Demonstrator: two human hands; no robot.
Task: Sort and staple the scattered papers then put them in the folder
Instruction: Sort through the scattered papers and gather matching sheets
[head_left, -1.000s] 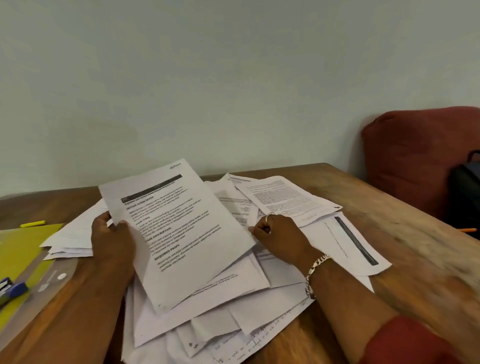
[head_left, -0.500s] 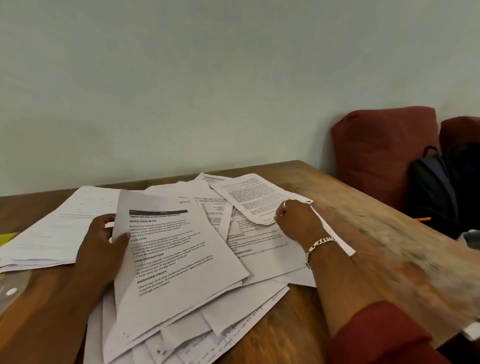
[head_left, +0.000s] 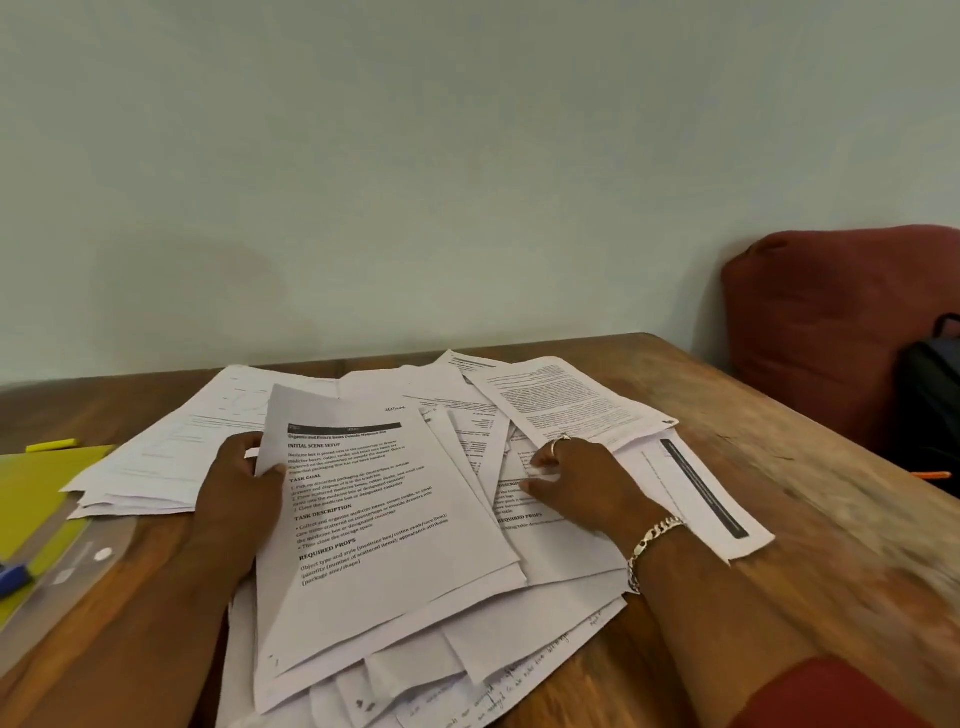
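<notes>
Pale wall behind a wooden table (head_left: 753, 467) strewn w/ scattered papers (head_left: 561, 566), overlapping across the middle from far edge to near edge. Left hand (head_left: 241, 488) grips the left edge of a printed sheet (head_left: 374, 519) lying on top of the heap, thumb curled over its front, fingers hidden behind. Right hand (head_left: 582, 483), ring & bracelet on, rests on pages to the right, fingers bent; can't tell if it pinches one. Yellow folder (head_left: 36, 493) at left edge, blue stapler (head_left: 13, 574) on it. Red cushion (head_left: 831, 332) beyond right edge.
</notes>
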